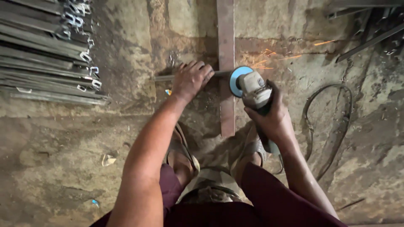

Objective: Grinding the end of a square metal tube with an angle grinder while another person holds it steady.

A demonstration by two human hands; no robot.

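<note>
My left hand [191,79] presses down on a thin grey metal bar [162,77] that lies across a long flat steel beam [226,38] on the concrete floor. My right hand [271,115] grips the body of a grey angle grinder [254,88]. Its blue disc [236,80] meets the bar right beside the beam, and orange sparks [269,59] fly off to the upper right. My two sandalled feet [183,155] stand either side of the beam's near end.
A stack of cut grey metal bars with bent ends [46,50] lies at the upper left. More metal pieces [370,29] lie at the upper right. A dark cable [332,126] loops over the floor on the right.
</note>
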